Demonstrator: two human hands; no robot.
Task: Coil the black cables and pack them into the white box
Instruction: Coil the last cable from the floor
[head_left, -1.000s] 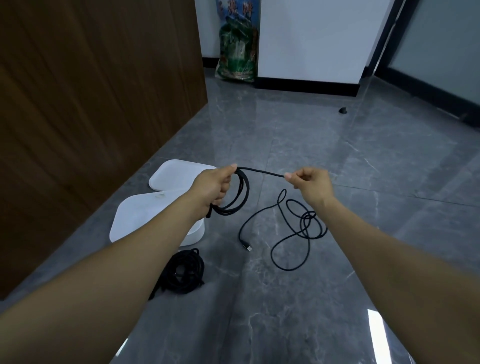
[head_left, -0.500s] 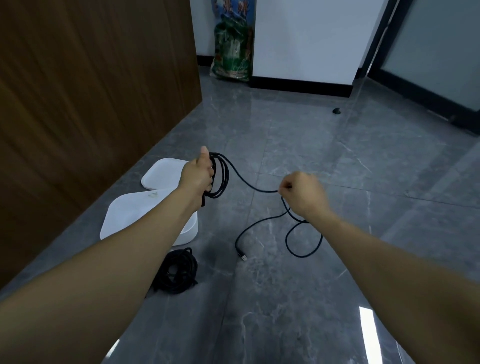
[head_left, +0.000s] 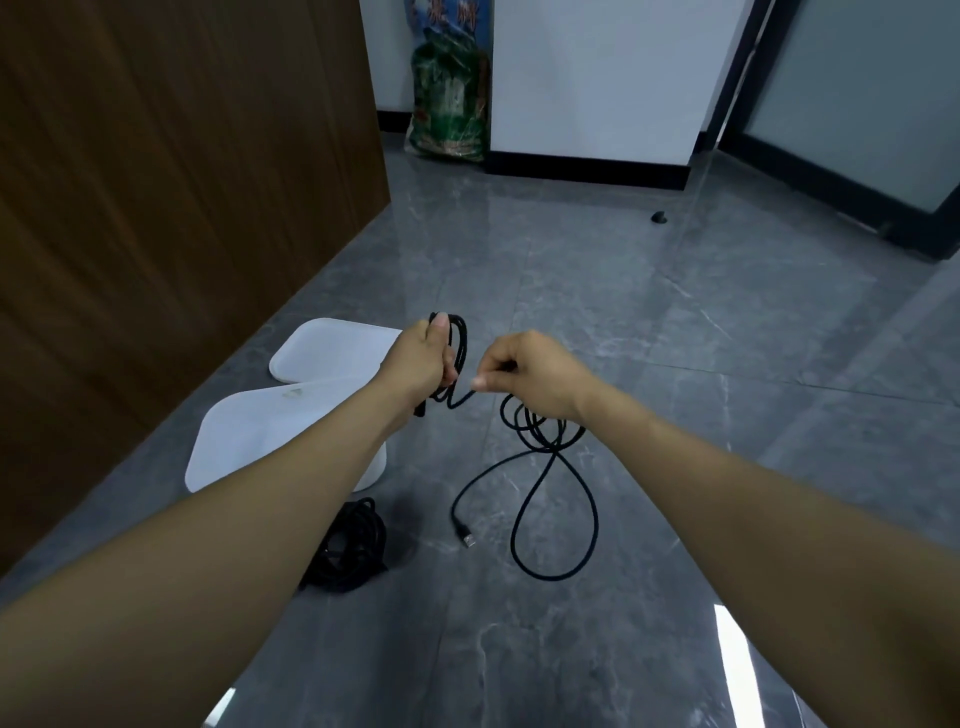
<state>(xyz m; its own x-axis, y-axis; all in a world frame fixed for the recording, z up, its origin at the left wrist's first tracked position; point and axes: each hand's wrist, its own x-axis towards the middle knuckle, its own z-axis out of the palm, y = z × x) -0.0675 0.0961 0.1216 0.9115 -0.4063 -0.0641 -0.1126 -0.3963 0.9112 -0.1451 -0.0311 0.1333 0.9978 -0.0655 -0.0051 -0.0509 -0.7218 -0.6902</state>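
Observation:
My left hand (head_left: 418, 361) grips a few loops of a thin black cable (head_left: 553, 467) above the floor. Close beside it, my right hand (head_left: 530, 376) pinches the same cable just past the loops. The rest of this cable hangs from my right hand and lies in loose loops on the grey floor, ending in a USB plug (head_left: 467, 540). A white box (head_left: 234, 441) stands on the floor under my left forearm, which hides part of it. A second black cable (head_left: 348, 551), coiled in a bundle, lies just in front of the box.
A white lid (head_left: 332, 351) lies flat behind the box. A tall brown wooden panel (head_left: 171, 208) runs along the left. A green sack (head_left: 449, 104) leans on the far white wall. A small black doorstop (head_left: 660, 217) sits on the floor at right.
My right hand has come up and left, close to my left hand, bringing more cable to the loops. The loose cable on the floor has shifted into new loops.

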